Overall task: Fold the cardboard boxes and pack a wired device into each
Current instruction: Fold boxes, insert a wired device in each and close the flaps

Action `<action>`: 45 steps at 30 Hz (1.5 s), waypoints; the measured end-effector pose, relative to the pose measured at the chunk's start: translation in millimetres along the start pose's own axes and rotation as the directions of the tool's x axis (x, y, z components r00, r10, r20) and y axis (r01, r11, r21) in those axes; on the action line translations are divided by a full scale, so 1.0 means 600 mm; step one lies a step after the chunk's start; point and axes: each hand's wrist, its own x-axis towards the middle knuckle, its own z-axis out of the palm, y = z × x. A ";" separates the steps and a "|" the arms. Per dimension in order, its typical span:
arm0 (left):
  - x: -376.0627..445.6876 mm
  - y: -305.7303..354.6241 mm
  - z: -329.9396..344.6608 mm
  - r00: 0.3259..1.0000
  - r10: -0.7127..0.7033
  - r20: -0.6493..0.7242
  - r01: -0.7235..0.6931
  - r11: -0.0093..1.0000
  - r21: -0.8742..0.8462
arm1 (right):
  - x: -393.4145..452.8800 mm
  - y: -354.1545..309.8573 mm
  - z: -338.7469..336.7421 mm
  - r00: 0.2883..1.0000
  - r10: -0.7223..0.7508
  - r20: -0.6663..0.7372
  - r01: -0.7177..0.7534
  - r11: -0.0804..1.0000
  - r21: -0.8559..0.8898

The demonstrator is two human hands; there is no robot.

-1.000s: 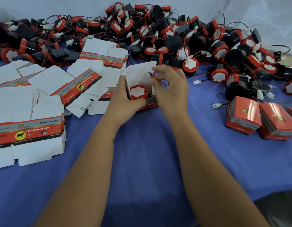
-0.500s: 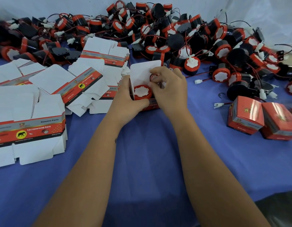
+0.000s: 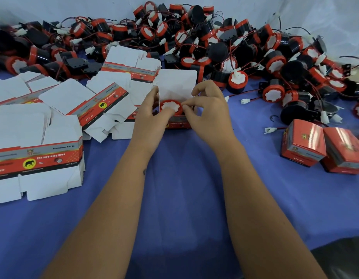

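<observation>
both hands, left hand (image 3: 149, 115) and right hand (image 3: 209, 109), gripping open box (image 3: 177, 85) on blue tablecloth (image 3: 184, 188)

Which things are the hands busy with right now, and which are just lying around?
In use:
- open box, held by left hand
- horn inside it
- right hand, at the box's edge

Lying about:
- flat boxes
- pile of loose horns
- closed boxes
- blue cloth

Glossy packed boxes (image 3: 303, 144) on matt blue cloth (image 3: 184, 198).
</observation>
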 end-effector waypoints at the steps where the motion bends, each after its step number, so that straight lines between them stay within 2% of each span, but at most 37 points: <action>1: -0.001 0.001 0.003 1.000 -0.005 -0.011 0.005 1.000 -0.024 | 0.001 -0.001 0.002 1.000 -0.001 0.002 0.001 1.000 -0.002; 4: -0.005 0.006 0.010 0.997 0.018 -0.076 -0.019 1.000 -0.006 | 0.002 -0.007 0.009 0.999 0.040 -0.024 -0.038 0.997 0.060; 7: -0.005 0.008 0.013 0.995 0.029 -0.096 -0.023 0.998 0.057 | 0.004 -0.011 0.009 0.984 0.167 -0.058 -0.151 0.965 0.215; 14: -0.003 0.007 0.013 0.996 0.047 -0.074 -0.038 0.991 0.126 | -0.003 -0.012 0.009 0.961 0.263 0.084 -0.276 0.902 0.331; 16: -0.001 0.008 0.012 0.998 0.031 -0.056 -0.028 0.998 0.054 | -0.002 -0.009 0.010 0.932 0.340 0.129 -0.362 0.836 0.413; 17: 0.001 0.011 0.011 0.999 -0.010 -0.054 0.007 0.999 -0.051 | -0.001 -0.005 0.010 0.921 0.363 0.140 -0.387 0.814 0.433; 19: 0.009 0.013 0.008 0.991 -0.117 -0.067 0.098 0.966 -0.239 | 0.002 -0.001 0.010 0.924 0.356 0.142 -0.382 0.834 0.398; 23: 0.008 0.007 0.003 0.984 -0.072 -0.162 0.055 0.992 -0.111 | 0.000 0.000 0.018 0.921 0.365 0.133 -0.387 0.829 0.404; 27: 0.008 0.001 0.005 0.989 -0.029 -0.142 0.021 0.998 -0.052 | 0.001 0.003 0.021 0.909 0.417 0.013 -0.396 0.854 0.337; 30: 0.004 0.001 0.011 0.989 0.058 -0.138 -0.050 0.997 0.064 | 0.002 0.010 0.012 0.874 0.472 0.116 -0.468 0.752 0.464; 33: 0.003 -0.002 0.013 0.988 0.073 -0.138 -0.064 0.996 0.067 | -0.001 0.013 0.013 0.870 0.444 0.216 -0.486 0.689 0.538; 35: 0.004 -0.002 0.011 0.983 0.087 -0.159 -0.075 0.994 0.079 | -0.003 0.011 0.014 0.877 0.430 0.214 -0.469 0.673 0.572; 39: 0.005 0.000 0.007 0.939 0.264 -0.221 -0.194 0.936 0.295 | -0.005 0.014 0.017 0.895 0.417 0.161 -0.431 0.711 0.555; 43: 0.005 -0.003 -0.001 0.950 0.253 -0.184 -0.197 0.941 0.275 | -0.005 0.016 0.021 0.884 0.439 0.163 -0.450 0.699 0.556; 45: 0.005 -0.005 -0.004 0.956 0.244 -0.162 -0.192 0.940 0.281 | -0.006 0.016 0.018 0.863 0.465 0.199 -0.480 0.629 0.611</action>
